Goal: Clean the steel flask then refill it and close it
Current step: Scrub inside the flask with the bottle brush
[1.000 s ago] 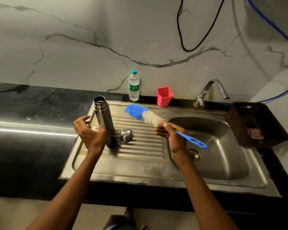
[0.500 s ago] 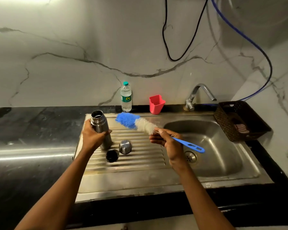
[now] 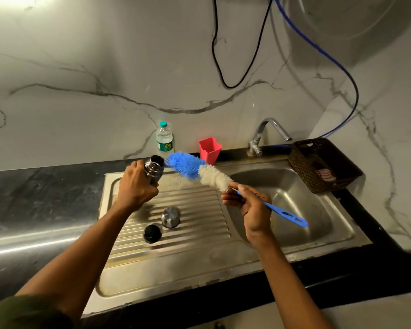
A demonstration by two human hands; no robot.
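Firstly, a dark stone surface [image 3: 33,191] is recorded beneath a white veined marble wall [image 3: 81,67], with a steel sink [image 3: 294,210] and ribbed drainboard [image 3: 188,252] set into it. Behind are listed a tap [image 3: 268,131], a plastic water bottle [image 3: 164,140], a red cup [image 3: 209,149] and a brown basket [image 3: 323,167]. The steel flask [image 3: 154,169], uncapped and tilted, is gripped above the drainboard by the left hand [image 3: 135,186]. A bottle brush [image 3: 199,170] is pinched by the right hand [image 3: 252,205], its blue tip beside the flask mouth. A steel cap [image 3: 170,217] and a black stopper [image 3: 152,233] are noted on the drainboard
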